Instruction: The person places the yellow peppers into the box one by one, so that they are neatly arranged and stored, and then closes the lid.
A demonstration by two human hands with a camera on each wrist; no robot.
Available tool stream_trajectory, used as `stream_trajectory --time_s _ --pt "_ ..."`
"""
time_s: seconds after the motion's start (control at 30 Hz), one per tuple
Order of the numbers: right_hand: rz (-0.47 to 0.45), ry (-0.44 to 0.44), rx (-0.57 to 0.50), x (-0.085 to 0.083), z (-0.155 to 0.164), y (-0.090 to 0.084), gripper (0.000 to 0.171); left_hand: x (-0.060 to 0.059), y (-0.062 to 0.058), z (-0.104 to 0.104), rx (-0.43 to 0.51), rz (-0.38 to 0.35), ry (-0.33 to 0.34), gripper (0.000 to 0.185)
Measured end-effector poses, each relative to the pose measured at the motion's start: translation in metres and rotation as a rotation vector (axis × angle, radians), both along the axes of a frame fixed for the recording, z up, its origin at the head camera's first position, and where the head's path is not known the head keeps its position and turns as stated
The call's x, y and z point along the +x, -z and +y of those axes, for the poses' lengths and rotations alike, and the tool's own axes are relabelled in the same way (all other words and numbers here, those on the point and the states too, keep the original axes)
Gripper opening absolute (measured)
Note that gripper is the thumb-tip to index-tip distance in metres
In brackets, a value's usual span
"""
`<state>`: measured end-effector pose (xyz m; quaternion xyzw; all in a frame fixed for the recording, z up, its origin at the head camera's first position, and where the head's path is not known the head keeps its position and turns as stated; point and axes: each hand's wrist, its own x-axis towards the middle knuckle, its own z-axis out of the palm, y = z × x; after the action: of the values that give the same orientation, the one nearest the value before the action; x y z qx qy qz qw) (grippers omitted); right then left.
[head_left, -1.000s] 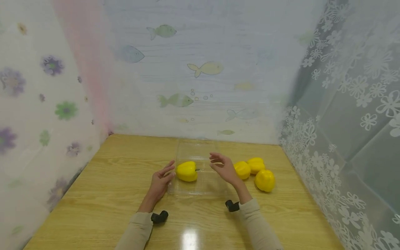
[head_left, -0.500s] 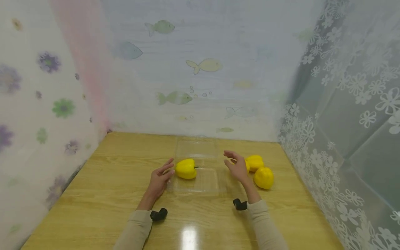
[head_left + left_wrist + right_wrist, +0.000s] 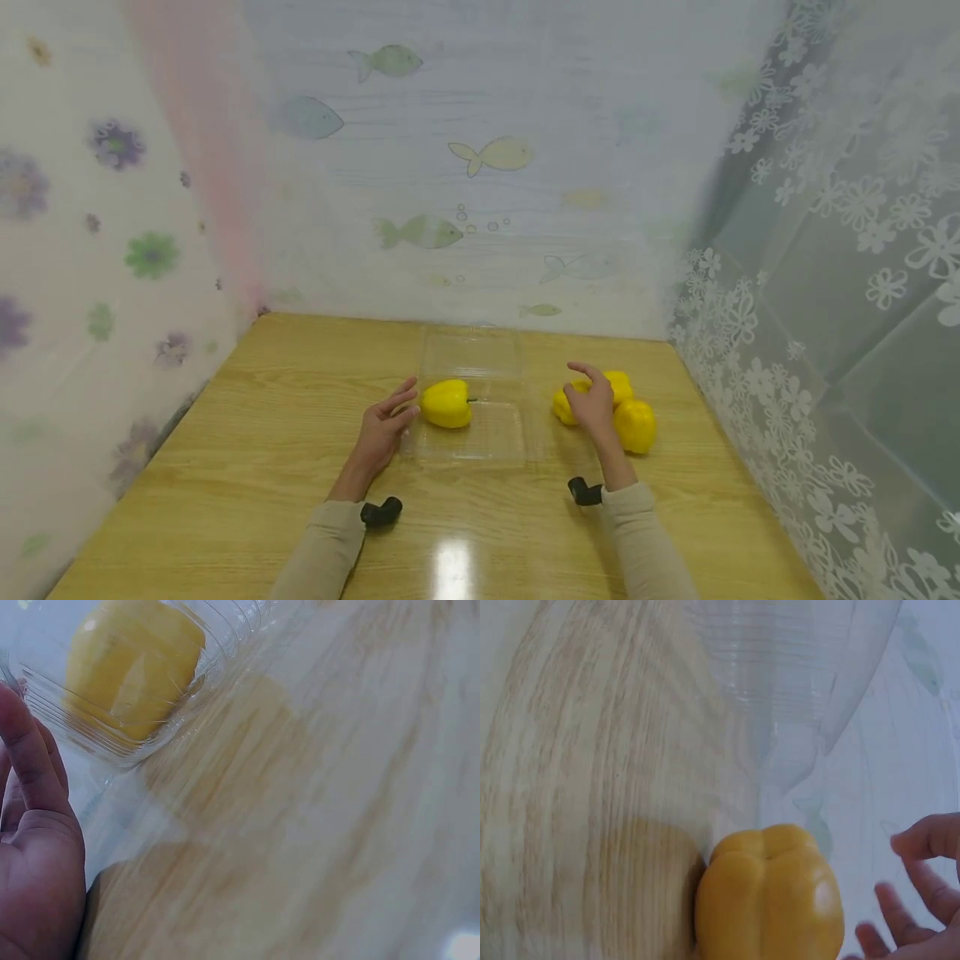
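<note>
Four peppers: one (image 3: 446, 403) in the tray (image 3: 480, 446), three (image 3: 634, 425) beside it. Left hand (image 3: 384, 427) flat at tray edge; right hand (image 3: 592, 402) spread over nearest pepper (image 3: 769, 896), gripping nothing.

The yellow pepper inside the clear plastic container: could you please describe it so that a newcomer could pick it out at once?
Start at the wooden table and find the clear plastic container lying open at its middle, by the left hand. The yellow pepper lies in its near tray, dark stem pointing right. It is the only pepper in the container; the other three cluster on the bare table by the right hand.
</note>
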<state>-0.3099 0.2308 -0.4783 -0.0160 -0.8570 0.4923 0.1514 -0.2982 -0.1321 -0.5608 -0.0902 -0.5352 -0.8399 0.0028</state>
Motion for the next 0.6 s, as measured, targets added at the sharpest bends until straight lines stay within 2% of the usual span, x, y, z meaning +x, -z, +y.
stream_trajectory --time_s 0.27,0.6 --pt "-0.066 -0.028 0.019 -0.001 0.007 0.005 0.054 0.001 -0.003 0.001 0.011 0.012 0.006 0.05" --pt "-0.15 -0.041 0.056 0.003 0.011 0.007 0.056 0.003 -0.001 0.001 -0.005 0.017 -0.007 0.05"
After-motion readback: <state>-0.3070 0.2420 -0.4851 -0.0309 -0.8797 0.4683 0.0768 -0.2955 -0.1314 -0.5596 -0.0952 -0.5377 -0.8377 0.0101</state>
